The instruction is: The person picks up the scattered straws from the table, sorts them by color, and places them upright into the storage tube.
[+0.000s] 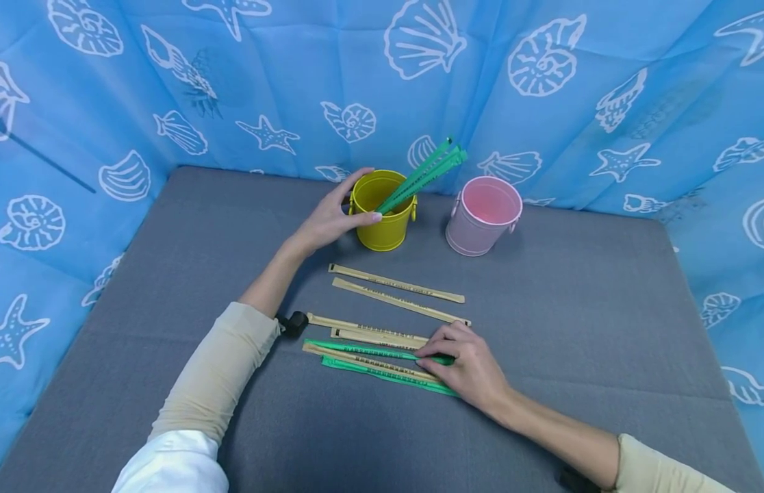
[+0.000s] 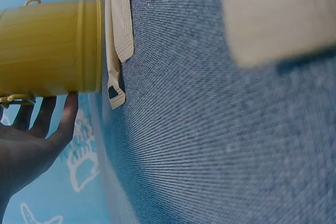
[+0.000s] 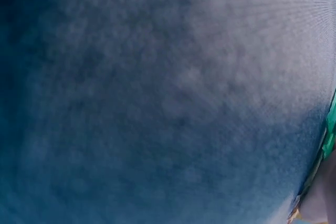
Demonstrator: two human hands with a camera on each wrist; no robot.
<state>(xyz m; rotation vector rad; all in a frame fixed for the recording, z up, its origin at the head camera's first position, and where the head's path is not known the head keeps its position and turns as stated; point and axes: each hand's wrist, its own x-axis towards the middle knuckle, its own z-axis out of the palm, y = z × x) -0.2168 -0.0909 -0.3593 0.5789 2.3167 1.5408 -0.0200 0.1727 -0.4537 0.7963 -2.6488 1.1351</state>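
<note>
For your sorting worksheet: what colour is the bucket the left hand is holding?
Yellow: the left hand grips the yellow bucket. The head view shows it best.
</note>
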